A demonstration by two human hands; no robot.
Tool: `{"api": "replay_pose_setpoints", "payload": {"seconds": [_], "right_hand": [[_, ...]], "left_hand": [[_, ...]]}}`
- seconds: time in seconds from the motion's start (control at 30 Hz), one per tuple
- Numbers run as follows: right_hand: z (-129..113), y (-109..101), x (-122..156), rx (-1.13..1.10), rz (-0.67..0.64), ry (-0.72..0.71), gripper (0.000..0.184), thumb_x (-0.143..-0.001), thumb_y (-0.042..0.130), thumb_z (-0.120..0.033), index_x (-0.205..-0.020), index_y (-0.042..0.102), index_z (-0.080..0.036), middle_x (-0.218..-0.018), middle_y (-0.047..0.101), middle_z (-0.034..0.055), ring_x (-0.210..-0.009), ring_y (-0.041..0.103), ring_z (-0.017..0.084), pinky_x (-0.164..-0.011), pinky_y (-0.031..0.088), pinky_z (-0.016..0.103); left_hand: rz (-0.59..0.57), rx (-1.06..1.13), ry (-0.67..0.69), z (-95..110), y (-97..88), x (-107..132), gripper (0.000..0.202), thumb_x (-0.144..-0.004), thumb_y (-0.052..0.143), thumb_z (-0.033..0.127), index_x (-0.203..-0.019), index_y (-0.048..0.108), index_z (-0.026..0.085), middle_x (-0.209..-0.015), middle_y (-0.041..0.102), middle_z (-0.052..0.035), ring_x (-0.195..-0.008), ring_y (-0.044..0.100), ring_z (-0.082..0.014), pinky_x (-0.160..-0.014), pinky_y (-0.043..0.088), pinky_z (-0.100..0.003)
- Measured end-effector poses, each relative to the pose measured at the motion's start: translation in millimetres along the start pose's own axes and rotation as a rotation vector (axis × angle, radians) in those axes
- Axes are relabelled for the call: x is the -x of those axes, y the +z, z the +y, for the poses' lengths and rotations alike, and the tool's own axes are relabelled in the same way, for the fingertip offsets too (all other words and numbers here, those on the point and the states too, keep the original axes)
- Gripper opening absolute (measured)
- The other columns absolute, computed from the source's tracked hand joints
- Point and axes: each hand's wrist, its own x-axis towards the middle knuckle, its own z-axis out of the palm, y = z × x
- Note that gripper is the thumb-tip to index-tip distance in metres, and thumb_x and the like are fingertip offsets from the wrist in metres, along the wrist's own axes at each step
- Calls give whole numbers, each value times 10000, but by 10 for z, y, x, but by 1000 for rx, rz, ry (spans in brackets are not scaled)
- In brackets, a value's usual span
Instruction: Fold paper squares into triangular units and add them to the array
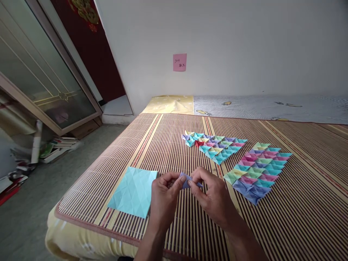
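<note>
So on your far left there's a creased light-blue paper sheet lying flat on the striped mat covering the bed. Just right of it, your left hand and right hand both pinch a small purple folded paper piece, held between your fingertips just above the mat. Further right sit two colourful tiled origami panels: a smaller panel behind and a bigger panel nearer.

folded piece: matt paper | mat: ribbed bamboo | stack: creased paper
</note>
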Motion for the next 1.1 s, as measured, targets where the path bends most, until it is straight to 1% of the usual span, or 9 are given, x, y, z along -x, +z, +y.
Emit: {"api": "replay_pose_setpoints", "payload": {"seconds": [0.3, 0.5, 0.6, 0.67, 0.73, 0.83, 0.93, 1.0, 1.1], "right_hand": [[39, -1, 21, -16, -25, 8, 208, -993, 559, -186, -801, 496, -236, -751, 543, -25, -675, 555, 153, -619, 426, 282], [3, -10, 16, -69, -35, 57, 214, -1001, 560, -221, -793, 511, -234, -750, 560, -20, -677, 565, 155, -617, 434, 290], [-11, 14, 7, -116, 13, 98, 111, -978, 602, -232, -870, 578, -229, -781, 611, -14, -707, 611, 159, -638, 482, 282], [-10, 21, 2, -149, 58, 121, 20, -964, 624, -240, -965, 615, -223, -834, 662, 1, -770, 664, 174, -692, 528, 289], [0, 7, 1, -164, 88, 126, 67, -957, 632, -245, -1017, 629, -218, -857, 687, 12, -803, 691, 183, -727, 548, 298], [26, -56, 7, -191, 115, 156, 79, -963, 632, -268, -1024, 640, -219, -852, 695, 15, -787, 696, 185, -700, 545, 293], [49, -121, 5, -273, 162, 238, 137, -1006, 601, -351, -1037, 646, -225, -822, 676, 7, -740, 662, 176, -649, 523, 279], [59, -127, -3, -344, 120, 278, 215, -1020, 592, -422, -1007, 667, -221, -783, 648, 1, -701, 617, 167, -616, 493, 269], [72, -67, -18, -400, -19, 305, 283, -974, 666, -455, -849, 689, -203, -700, 577, -15, -622, 523, 141, -547, 408, 252]], "left_hand": [[-23, 119, -49, -62, -30, -57, 245, -747, 881, 388, -781, 818, 154, -700, 745, -41, -657, 647, -162, -664, 511, -266], [-53, 157, -45, -62, -19, -43, 247, -755, 888, 384, -777, 806, 152, -692, 731, -28, -658, 628, -142, -664, 500, -248], [-36, 223, -44, -84, -7, -49, 248, -765, 889, 383, -770, 794, 154, -686, 724, -18, -656, 621, -128, -665, 497, -232], [-8, 292, -62, -96, 3, -57, 261, -740, 910, 380, -751, 782, 153, -675, 722, -12, -648, 621, -120, -664, 500, -224], [18, 366, -93, -100, 15, -62, 286, -691, 946, 373, -728, 770, 151, -661, 722, -7, -629, 622, -113, -651, 503, -216], [39, 456, -165, -91, 32, -63, 330, -618, 992, 363, -701, 756, 149, -621, 703, 6, -574, 602, -99, -593, 488, -201], [69, 529, -242, -75, 41, -71, 373, -547, 1025, 350, -673, 738, 149, -602, 683, 17, -559, 596, -99, -567, 483, -201], [64, 568, -295, -66, 44, -80, 388, -514, 1037, 334, -666, 733, 147, -607, 681, 16, -571, 597, -101, -582, 491, -208], [-6, 587, -345, -58, 42, -89, 382, -517, 1035, 326, -677, 745, 135, -638, 697, -2, -615, 605, -105, -636, 505, -215]]}}
